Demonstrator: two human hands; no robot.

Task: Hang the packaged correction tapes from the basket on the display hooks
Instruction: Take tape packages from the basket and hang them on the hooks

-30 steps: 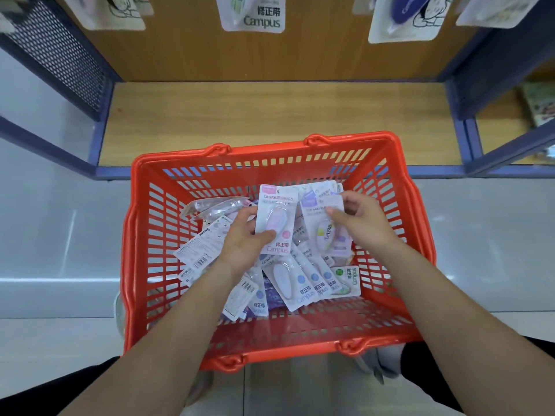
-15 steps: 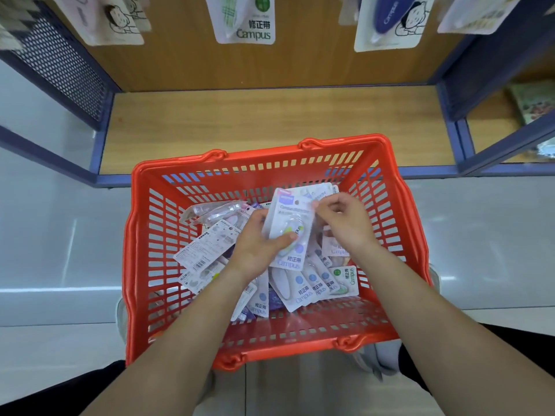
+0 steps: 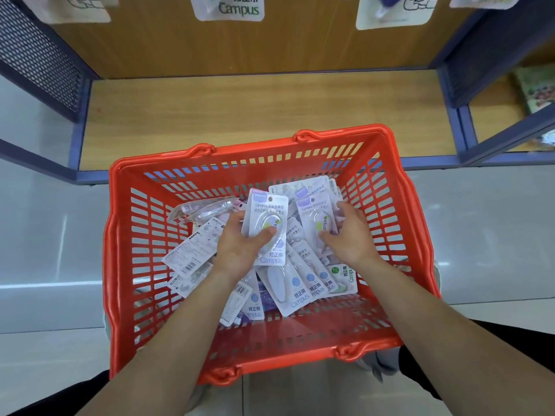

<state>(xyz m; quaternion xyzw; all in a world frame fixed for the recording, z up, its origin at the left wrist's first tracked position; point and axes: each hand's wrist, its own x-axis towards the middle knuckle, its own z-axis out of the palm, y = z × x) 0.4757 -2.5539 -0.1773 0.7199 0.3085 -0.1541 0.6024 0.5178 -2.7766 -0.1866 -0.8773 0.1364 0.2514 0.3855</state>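
Correction tapes (image 3: 303, 283): most are a loose pile on the floor of the red basket (image 3: 108, 265), some face up, some barcode side up, fanned from 9 o'clock round to 4 o'clock. The basket sits on the floor just short of the wooden shelf (image 3: 240, 115) at 12 o'clock, probably so the reach from pile to display is short. Left hand (image 3: 240, 250) grips one pack (image 3: 267, 217), thumb across the blister and fingers behind the card. The pack is upright, print facing the camera and its top edge at 12 o'clock, which looks like pre-orienting it for a hook. Right hand (image 3: 348, 238) pinches a second pack (image 3: 315, 217) at 1 o'clock from the first, thumb on the front and fingers curled over the card's far edge, also top edge up. Cannot tell whether that one is clear of the pile beneath. Holding one pack per hand suggests batching or matching designs; both show a yellow-green tape. Hung packs (image 3: 231, 7) show at the top edge at 12 o'clock, but the hooks themselves are out of view. Judgement: this is the pick/sort step and most of the stock is not yet hung. Risk: the cards are slick and overlapping, so a neighbour could lift along with the right-hand pack.
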